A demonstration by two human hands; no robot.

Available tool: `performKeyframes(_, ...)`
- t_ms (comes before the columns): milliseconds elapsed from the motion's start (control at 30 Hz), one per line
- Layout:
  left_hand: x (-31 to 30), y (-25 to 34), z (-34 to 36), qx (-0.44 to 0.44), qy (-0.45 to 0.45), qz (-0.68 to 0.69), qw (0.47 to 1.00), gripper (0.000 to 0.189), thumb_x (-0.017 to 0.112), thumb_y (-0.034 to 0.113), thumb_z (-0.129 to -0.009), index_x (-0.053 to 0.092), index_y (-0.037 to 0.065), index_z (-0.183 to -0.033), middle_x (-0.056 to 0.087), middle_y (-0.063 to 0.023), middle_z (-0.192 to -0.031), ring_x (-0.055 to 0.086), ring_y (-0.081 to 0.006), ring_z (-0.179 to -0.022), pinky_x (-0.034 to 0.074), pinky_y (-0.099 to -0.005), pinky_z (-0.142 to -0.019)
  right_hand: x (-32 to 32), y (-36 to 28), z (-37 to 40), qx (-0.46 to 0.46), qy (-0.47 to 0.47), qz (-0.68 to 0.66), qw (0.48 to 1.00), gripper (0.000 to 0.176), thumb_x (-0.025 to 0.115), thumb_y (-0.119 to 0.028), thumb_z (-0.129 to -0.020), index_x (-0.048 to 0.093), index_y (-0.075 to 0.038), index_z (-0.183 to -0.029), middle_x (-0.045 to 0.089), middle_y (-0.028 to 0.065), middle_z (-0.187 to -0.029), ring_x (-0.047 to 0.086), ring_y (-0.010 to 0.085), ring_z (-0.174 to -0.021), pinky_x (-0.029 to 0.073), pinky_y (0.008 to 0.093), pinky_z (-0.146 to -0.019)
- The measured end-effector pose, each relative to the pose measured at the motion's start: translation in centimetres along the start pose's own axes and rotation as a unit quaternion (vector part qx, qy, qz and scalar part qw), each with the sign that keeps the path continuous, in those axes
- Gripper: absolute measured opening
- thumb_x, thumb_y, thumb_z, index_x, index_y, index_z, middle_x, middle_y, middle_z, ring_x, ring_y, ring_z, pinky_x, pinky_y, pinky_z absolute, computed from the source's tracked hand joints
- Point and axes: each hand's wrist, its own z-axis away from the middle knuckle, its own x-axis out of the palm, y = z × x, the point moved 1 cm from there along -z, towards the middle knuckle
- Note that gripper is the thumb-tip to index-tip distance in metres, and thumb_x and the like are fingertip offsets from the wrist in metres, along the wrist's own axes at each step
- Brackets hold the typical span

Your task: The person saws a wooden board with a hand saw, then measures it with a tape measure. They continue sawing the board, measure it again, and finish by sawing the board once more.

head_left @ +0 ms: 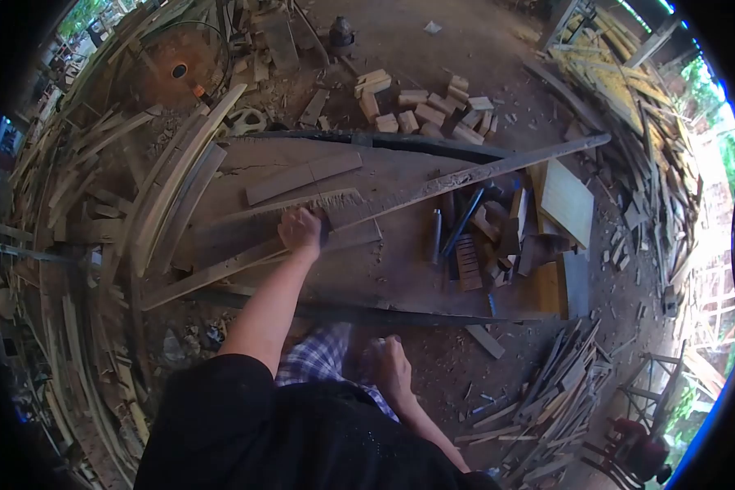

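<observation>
My left hand [302,231] is closed around the middle of a long narrow wooden plank [465,175], which lies slantwise across the workbench [400,286]. Its upper edge looks rough. Under and beside it lie other boards, including a flat board [302,177] just beyond my hand. My right hand [394,367] is held near my body, off the front edge of the bench, with the fingers curled in. Whether anything is inside that hand is hidden.
Hand tools, among them a saw [468,263], and wood pieces crowd the bench's right end near a pale board [567,202]. Cut blocks [433,110] lie on the ground beyond. Long timber [189,184] leans at left; a scrap pile [547,388] lies at lower right.
</observation>
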Motion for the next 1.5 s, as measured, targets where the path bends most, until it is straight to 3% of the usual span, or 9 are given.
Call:
performKeyframes(300,0.7,-0.5,-0.3,0.013,-0.045,-0.074,0.996,0.033,0.057,0.043,-0.084,0.07,0.014,-0.093,0.068,-0.0073,-0.106,0.06,-0.0272,-0.103,0.048,-0.0438,-0.079,3.4,-3.9,-12.1,-0.005,-0.008,0.0,1.0,0.022,0.061,-0.017,-0.089,0.047,-0.004,-0.099,0.057,0.0227,-0.085,0.059,0.0451,-0.076,0.048,0.0517,-0.061)
performKeyframes(433,-1.8,1.3,-0.7,-0.02,-0.093,-0.062,0.994,0.03,0.058,0.037,-0.084,0.068,0.015,-0.102,0.068,-0.0065,-0.103,0.063,-0.0265,-0.098,0.05,-0.0423,-0.078,-1.5,-1.4,-2.7,0.002,-0.005,0.009,1.0,0.018,0.066,-0.011,-0.086,0.05,-0.003,-0.087,0.057,0.0202,-0.08,0.06,0.0408,-0.069,0.049,0.0482,-0.058)
performKeyframes(567,-2.4,1.5,-0.6,0.018,-0.103,-0.058,0.993,0.026,0.059,0.033,-0.084,0.068,0.015,-0.1,0.067,-0.0064,-0.101,0.063,-0.0266,-0.096,0.051,-0.042,-0.078,-3.3,-1.5,-1.7,0.046,-0.064,0.071,0.994,0.023,0.068,-0.012,-0.085,0.053,-0.002,-0.1,0.059,0.0191,-0.083,0.061,0.0413,-0.075,0.049,0.0472,-0.06)
performKeyframes(733,-3.5,2.1,-0.8,0.035,-0.108,-0.06,0.992,0.022,0.058,0.027,-0.083,0.068,0.016,-0.099,0.066,-0.0067,-0.102,0.063,-0.0264,-0.098,0.052,-0.0418,-0.079,4.3,-4.3,-13.9,0.013,-0.024,0.017,0.999,0.021,0.064,-0.011,-0.085,0.049,-0.003,-0.098,0.056,0.0184,-0.085,0.058,0.0423,-0.077,0.048,0.0491,-0.063)
performKeyframes(867,-2.7,1.7,-1.0,0.04,-0.087,-0.058,0.994,0.019,0.057,0.027,-0.085,0.067,0.016,-0.097,0.067,-0.0067,-0.1,0.064,-0.0264,-0.095,0.053,-0.0415,-0.075,0.3,-3.2,-8.0,-0.04,-0.001,0.004,0.999,0.016,0.064,-0.014,-0.087,0.052,-0.003,-0.093,0.056,0.0187,-0.082,0.06,0.0403,-0.073,0.048,0.0493,-0.061)
performKeyframes(1033,-1.6,1.0,-1.1,0.069,-0.071,-0.069,0.993,0.02,0.056,0.028,-0.087,0.066,0.015,-0.1,0.068,-0.007,-0.096,0.066,-0.0262,-0.09,0.054,-0.0407,-0.068,-1.7,-0.9,-1.9,0.057,-0.056,0.068,0.994,0.019,0.067,-0.013,-0.086,0.053,-0.001,-0.094,0.057,0.0182,-0.081,0.06,0.0407,-0.075,0.048,0.0461,-0.062)
performKeyframes(1200,-3.0,1.6,-0.8,0.068,-0.071,-0.077,0.992,0.021,0.056,0.029,-0.087,0.065,0.015,-0.099,0.067,-0.0076,-0.095,0.065,-0.0265,-0.091,0.053,-0.0419,-0.071,5.1,-5.3,-15.5,0.0,-0.011,0.028,1.0,0.021,0.062,-0.008,-0.085,0.05,-0.005,-0.101,0.057,0.0193,-0.088,0.06,0.0421,-0.079,0.049,0.0493,-0.063)
performKeyframes(1400,-2.9,1.9,-1.4,0.039,-0.118,-0.041,0.991,0.026,0.056,0.032,-0.085,0.065,0.013,-0.101,0.067,-0.0084,-0.097,0.063,-0.0269,-0.096,0.052,-0.0422,-0.075,-1.2,-2.4,-4.9,-0.038,-0.019,0.028,0.999,0.016,0.063,-0.011,-0.089,0.051,-0.001,-0.092,0.057,0.0224,-0.083,0.058,0.0444,-0.075,0.047,0.0484,-0.064)
performKeyframes(1500,-2.4,1.4,-1.0,0.052,-0.103,-0.051,0.992,0.026,0.056,0.032,-0.085,0.066,0.013,-0.1,0.067,-0.0086,-0.097,0.063,-0.0269,-0.096,0.052,-0.0417,-0.075,-1.0,-2.9,-5.2,0.051,-0.047,0.027,0.997,0.017,0.063,-0.012,-0.089,0.05,-0.001,-0.09,0.057,0.0217,-0.082,0.058,0.044,-0.075,0.047,0.0479,-0.064)
